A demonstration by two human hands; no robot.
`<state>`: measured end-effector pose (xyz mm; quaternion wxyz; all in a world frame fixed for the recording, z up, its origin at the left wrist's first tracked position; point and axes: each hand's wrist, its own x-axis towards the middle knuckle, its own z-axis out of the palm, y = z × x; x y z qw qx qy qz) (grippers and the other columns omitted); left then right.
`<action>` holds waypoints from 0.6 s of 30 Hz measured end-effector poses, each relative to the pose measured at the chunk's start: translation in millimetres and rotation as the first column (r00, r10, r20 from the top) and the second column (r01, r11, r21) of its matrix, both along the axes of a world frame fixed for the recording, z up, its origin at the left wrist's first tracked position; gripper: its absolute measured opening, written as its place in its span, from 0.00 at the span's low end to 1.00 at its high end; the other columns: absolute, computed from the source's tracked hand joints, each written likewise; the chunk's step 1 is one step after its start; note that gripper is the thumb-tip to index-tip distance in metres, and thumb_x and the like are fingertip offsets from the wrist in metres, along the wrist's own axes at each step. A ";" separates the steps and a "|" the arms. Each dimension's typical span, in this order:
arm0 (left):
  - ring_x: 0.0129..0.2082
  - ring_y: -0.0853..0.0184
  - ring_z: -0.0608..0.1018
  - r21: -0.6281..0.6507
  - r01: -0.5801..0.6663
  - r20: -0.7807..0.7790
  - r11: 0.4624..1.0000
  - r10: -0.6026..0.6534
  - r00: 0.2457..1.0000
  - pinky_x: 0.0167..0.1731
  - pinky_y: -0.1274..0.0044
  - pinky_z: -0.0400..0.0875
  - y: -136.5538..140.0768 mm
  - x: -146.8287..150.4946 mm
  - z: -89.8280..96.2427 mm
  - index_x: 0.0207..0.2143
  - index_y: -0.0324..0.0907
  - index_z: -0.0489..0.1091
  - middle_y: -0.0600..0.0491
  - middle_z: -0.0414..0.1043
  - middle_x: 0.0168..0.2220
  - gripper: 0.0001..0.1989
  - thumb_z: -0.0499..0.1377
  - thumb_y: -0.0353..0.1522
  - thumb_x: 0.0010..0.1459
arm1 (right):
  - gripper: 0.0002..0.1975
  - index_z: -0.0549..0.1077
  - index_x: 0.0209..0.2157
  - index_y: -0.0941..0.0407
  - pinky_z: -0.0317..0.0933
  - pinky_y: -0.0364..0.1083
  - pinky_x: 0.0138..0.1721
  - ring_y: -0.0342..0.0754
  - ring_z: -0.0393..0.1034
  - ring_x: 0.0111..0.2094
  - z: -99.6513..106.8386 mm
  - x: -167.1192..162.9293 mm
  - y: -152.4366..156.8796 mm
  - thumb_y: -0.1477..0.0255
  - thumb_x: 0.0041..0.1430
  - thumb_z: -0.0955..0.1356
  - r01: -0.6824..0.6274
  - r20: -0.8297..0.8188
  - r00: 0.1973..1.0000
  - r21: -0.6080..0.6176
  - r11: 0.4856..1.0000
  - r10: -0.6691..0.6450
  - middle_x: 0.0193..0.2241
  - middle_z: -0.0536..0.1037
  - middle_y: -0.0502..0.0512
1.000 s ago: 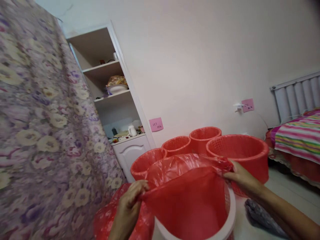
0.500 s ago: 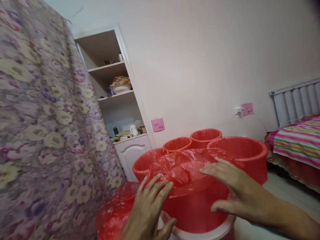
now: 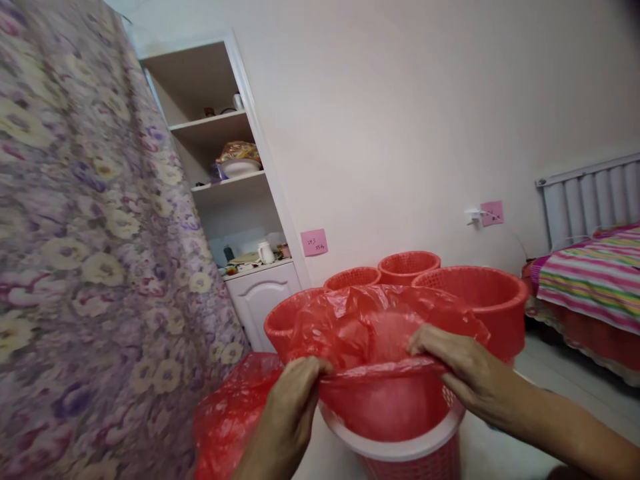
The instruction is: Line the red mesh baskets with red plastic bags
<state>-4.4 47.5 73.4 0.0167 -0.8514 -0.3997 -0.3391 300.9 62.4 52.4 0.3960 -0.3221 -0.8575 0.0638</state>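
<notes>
My left hand [image 3: 293, 407] and my right hand [image 3: 463, 373] both pinch the upper edge of a thin red plastic bag [image 3: 380, 333]. The bag hangs into a red mesh basket with a white rim [image 3: 400, 448], right in front of me. The bag's far side stands crumpled above the basket. My hands are about a basket's width apart, left hand at the near left of the rim, right hand at the right.
Several more red baskets [image 3: 475, 293] stand behind, one lined with a red bag [image 3: 283, 320]. More red plastic [image 3: 227, 420] lies at lower left. A floral curtain [image 3: 85, 233] fills the left. A shelf cupboard [image 3: 235, 200], a bed [image 3: 590, 280] and a radiator [image 3: 590, 200] stand around.
Half a second ago my hands lay flat and open on the bag. Now both have closed on its edge and hold it stretched over the basket.
</notes>
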 end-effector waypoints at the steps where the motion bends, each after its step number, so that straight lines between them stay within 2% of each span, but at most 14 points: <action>1: 0.37 0.70 0.73 -0.032 0.019 0.016 0.999 -0.019 1.000 0.38 0.78 0.67 1.0 -2.1 -0.9 0.41 0.48 0.62 0.55 0.70 0.37 0.09 0.45 0.29 0.65 | 0.13 0.66 0.41 0.54 0.62 0.47 0.41 0.48 0.69 0.39 -2.5 -1.8 -2.2 0.80 0.58 0.57 0.004 0.001 1.000 -0.030 1.000 -0.003 0.38 0.74 0.56; 3: 0.39 0.71 0.73 -0.073 0.034 0.032 0.997 -0.032 0.999 0.41 0.79 0.67 1.6 -5.5 -1.9 0.43 0.49 0.62 0.55 0.70 0.39 0.10 0.44 0.30 0.65 | 0.10 0.67 0.41 0.53 0.61 0.46 0.41 0.47 0.70 0.39 -7.5 -6.2 -5.8 0.77 0.60 0.59 0.015 0.007 1.000 -0.105 0.994 -0.014 0.37 0.76 0.54; 5: 0.48 0.69 0.72 -0.141 -0.020 -0.009 0.990 0.018 1.000 0.50 0.75 0.66 -0.7 -8.2 -1.5 0.48 0.52 0.61 0.55 0.70 0.46 0.12 0.44 0.34 0.66 | 0.07 0.70 0.40 0.51 0.60 0.43 0.40 0.46 0.70 0.38 -11.0 -10.2 -9.2 0.68 0.58 0.66 -0.007 0.023 1.000 -0.200 0.980 0.012 0.36 0.77 0.50; 7: 0.59 0.63 0.65 -0.247 -0.134 -0.109 0.960 0.110 0.988 0.59 0.66 0.59 -5.5 -8.9 0.7 0.54 0.57 0.59 0.56 0.65 0.57 0.17 0.48 0.43 0.63 | 0.18 0.71 0.40 0.49 0.60 0.42 0.38 0.46 0.71 0.37 -13.6 -12.5 -12.5 0.60 0.46 0.74 -0.039 0.046 0.997 -0.289 0.956 0.055 0.36 0.77 0.47; 9: 0.64 0.57 0.58 -0.332 -0.240 -0.243 0.912 0.163 0.956 0.62 0.58 0.50 -11.1 -6.2 4.1 0.59 0.59 0.54 0.56 0.58 0.63 0.31 0.55 0.52 0.54 | 0.22 0.72 0.39 0.48 0.59 0.41 0.36 0.47 0.71 0.37 -16.4 -12.9 -15.2 0.63 0.40 0.77 -0.043 0.095 0.992 -0.318 0.947 0.077 0.36 0.78 0.46; 10: 0.64 0.54 0.57 -0.338 -0.265 -0.297 0.903 0.164 0.941 0.63 0.55 0.45 -13.5 -3.5 5.8 0.60 0.58 0.53 0.54 0.57 0.64 0.37 0.57 0.54 0.49 | 0.18 0.73 0.38 0.49 0.58 0.42 0.35 0.46 0.71 0.36 -17.7 -12.5 -16.3 0.67 0.42 0.76 -0.022 0.135 0.989 -0.301 0.953 0.066 0.35 0.77 0.46; 11: 0.63 0.53 0.60 -0.323 -0.265 -0.335 0.909 0.152 0.930 0.62 0.53 0.45 -15.5 0.1 7.2 0.60 0.57 0.53 0.53 0.59 0.63 0.39 0.59 0.53 0.47 | 0.12 0.73 0.35 0.51 0.56 0.42 0.33 0.46 0.71 0.35 -18.7 -12.0 -17.5 0.71 0.46 0.73 0.003 0.176 0.983 -0.266 0.964 0.046 0.34 0.77 0.46; 12: 0.59 0.54 0.65 -0.299 -0.248 -0.362 0.921 0.131 0.923 0.61 0.54 0.47 -17.1 4.1 8.1 0.58 0.55 0.57 0.52 0.65 0.59 0.35 0.60 0.51 0.49 | 0.05 0.72 0.31 0.52 0.54 0.43 0.31 0.44 0.70 0.32 -19.1 -11.4 -19.0 0.74 0.50 0.70 0.028 0.210 0.978 -0.223 0.975 0.020 0.31 0.77 0.47; 13: 0.54 0.56 0.70 -0.277 -0.231 -0.383 0.933 0.114 0.917 0.59 0.56 0.52 -18.1 8.3 8.4 0.53 0.54 0.63 0.53 0.70 0.53 0.26 0.60 0.47 0.52 | 0.04 0.71 0.29 0.53 0.53 0.43 0.29 0.43 0.69 0.30 -18.7 -10.8 -20.9 0.77 0.53 0.67 0.045 0.229 0.973 -0.177 0.983 -0.004 0.29 0.76 0.47; 15: 0.42 0.62 0.75 -0.257 -0.227 -0.416 0.940 0.104 0.903 0.51 0.63 0.60 -19.3 15.2 6.9 0.37 0.48 0.69 0.57 0.75 0.40 0.07 0.60 0.39 0.56 | 0.08 0.70 0.27 0.54 0.52 0.43 0.27 0.42 0.67 0.27 -16.2 -9.7 -26.3 0.79 0.56 0.63 0.044 0.215 0.976 -0.099 0.994 -0.022 0.27 0.74 0.48; 16: 0.37 0.64 0.75 -0.253 -0.236 -0.434 0.938 0.108 0.895 0.47 0.67 0.61 -19.6 17.3 5.0 0.31 0.46 0.68 0.58 0.75 0.35 0.04 0.59 0.36 0.57 | 0.08 0.70 0.27 0.54 0.53 0.43 0.27 0.42 0.67 0.27 -14.6 -9.1 -29.7 0.78 0.57 0.62 0.026 0.199 0.980 -0.061 0.998 -0.013 0.26 0.74 0.49; 18: 0.33 0.66 0.74 -0.228 -0.241 -0.466 0.943 0.112 0.877 0.41 0.70 0.61 -19.9 17.4 -1.3 0.26 0.43 0.65 0.58 0.73 0.30 0.07 0.58 0.33 0.56 | 0.08 0.71 0.29 0.54 0.54 0.43 0.26 0.43 0.68 0.27 -13.3 -7.8 -36.9 0.76 0.59 0.62 -0.029 0.205 0.979 0.029 0.999 0.023 0.26 0.75 0.50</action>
